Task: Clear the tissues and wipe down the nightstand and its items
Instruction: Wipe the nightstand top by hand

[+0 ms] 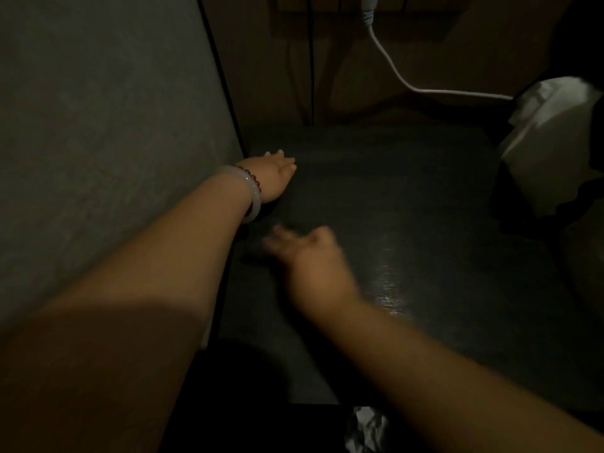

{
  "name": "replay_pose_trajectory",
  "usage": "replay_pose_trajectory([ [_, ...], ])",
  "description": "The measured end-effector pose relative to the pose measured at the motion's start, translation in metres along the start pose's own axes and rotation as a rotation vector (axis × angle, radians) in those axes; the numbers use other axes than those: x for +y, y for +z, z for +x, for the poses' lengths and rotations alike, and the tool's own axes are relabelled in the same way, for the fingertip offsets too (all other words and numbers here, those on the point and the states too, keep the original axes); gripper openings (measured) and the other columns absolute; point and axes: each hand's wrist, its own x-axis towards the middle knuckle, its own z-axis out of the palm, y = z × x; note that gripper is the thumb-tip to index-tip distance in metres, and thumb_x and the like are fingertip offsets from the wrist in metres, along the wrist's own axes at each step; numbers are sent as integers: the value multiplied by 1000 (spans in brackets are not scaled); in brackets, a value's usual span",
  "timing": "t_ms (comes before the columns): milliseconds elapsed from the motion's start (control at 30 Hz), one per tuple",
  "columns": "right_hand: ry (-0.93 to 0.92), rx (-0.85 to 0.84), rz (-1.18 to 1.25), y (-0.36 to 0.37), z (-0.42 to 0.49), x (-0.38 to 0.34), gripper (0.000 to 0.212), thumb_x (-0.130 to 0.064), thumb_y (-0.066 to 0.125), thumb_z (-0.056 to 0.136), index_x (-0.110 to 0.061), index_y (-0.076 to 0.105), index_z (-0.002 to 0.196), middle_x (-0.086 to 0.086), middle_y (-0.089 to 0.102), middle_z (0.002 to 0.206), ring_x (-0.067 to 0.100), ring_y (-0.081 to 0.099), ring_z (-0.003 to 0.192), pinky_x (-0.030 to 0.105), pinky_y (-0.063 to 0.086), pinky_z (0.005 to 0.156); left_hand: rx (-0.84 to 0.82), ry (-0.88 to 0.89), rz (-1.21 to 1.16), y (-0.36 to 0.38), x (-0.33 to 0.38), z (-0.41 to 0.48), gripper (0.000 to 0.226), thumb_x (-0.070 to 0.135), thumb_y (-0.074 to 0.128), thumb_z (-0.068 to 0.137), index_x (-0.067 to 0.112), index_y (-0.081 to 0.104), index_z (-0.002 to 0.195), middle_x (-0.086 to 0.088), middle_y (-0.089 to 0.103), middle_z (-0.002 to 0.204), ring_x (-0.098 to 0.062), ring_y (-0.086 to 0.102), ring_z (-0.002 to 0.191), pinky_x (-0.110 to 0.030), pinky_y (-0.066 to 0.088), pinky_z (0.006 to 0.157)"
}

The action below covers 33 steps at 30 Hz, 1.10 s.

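Dimly lit as the room is, both hands show over the dark nightstand (408, 197). Her left hand (277, 176) lies palm down at the top's far left corner, against the grey padded panel (108, 132), fingers stretched forward and holding nothing; a pale bangle (253, 196) and a beaded bracelet (251, 178) ring that wrist. Just nearer, the right hand (310, 255) is blurred, its fingers loose and pointing left, empty. A white bundle of tissues (549, 142) sits by the nightstand's right edge, where a white cable (390, 68) runs down to it. Below the front edge lies a crumpled tissue (366, 428).
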Motion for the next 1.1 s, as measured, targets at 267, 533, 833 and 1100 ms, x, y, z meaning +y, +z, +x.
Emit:
replay_pose_trajectory([
  [267,45,4,-58,-33,-47,40,50,-8,53,85,-37,57,126,-6,51,139,19,59,105,25,36,85,-17,13,75,14,-9,2,55,40,22,103,25,1,151,0,-9,159,-22,-7,146,-38,1,117],
  [533,99,-34,-11,-24,-79,1,37,-21,48,85,-31,61,119,0,61,127,17,56,90,26,41,78,6,-31,68,18,-2,7,57,45,23,101,25,2,151,-2,-8,159,-24,-6,146,-40,2,117],
  [833,264,-11,-163,-99,-117,100,60,7,67,69,-22,62,122,11,59,128,29,65,106,35,42,85,77,-94,118,27,11,3,65,49,29,99,22,0,151,-4,-8,159,-25,-6,146,-42,3,117],
  [1100,146,-48,-63,-45,-111,13,53,-10,58,77,-33,57,125,-3,53,138,20,59,97,25,32,79,72,-140,115,28,21,-1,66,48,28,99,20,-1,151,-5,-9,159,-26,-6,146,-44,4,117],
])
